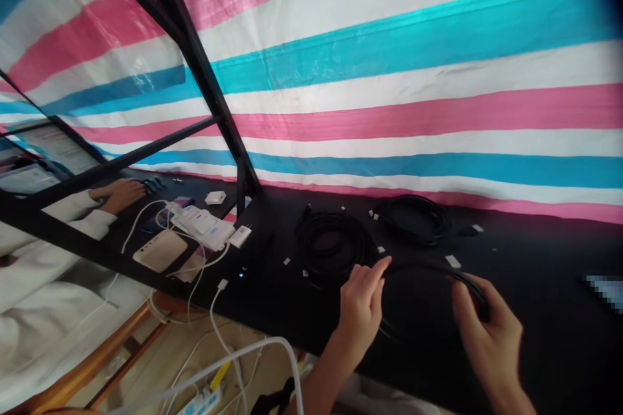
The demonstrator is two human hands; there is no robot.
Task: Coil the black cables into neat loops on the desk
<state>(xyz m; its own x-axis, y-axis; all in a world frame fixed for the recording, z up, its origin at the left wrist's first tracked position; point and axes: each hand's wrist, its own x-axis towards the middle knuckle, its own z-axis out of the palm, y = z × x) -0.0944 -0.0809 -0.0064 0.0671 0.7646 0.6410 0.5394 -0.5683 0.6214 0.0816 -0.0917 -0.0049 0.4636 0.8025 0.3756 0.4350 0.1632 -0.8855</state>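
Note:
A loop of black cable (428, 266) stretches between my two hands, low over the black table. My left hand (363, 298) is closed at the loop's left end, its fingers pinched together near the coiled cable behind. My right hand (489, 331) grips the loop's right side, the strands running between thumb and fingers. Just beyond my left hand lies a thick black cable coil (333, 243). Farther back rests another coil of black cable (416, 219), with light connector ends at its left. A small white tag (453, 262) shows just behind the held loop.
On the left are a white router-like box (160, 250), white adapters (240, 236) and white cables. Beyond the black metal frame (195, 65), another person's hands (119, 194) rest on the table. A pixelated flat object (606, 288) lies at the right edge. Striped sheeting hangs behind.

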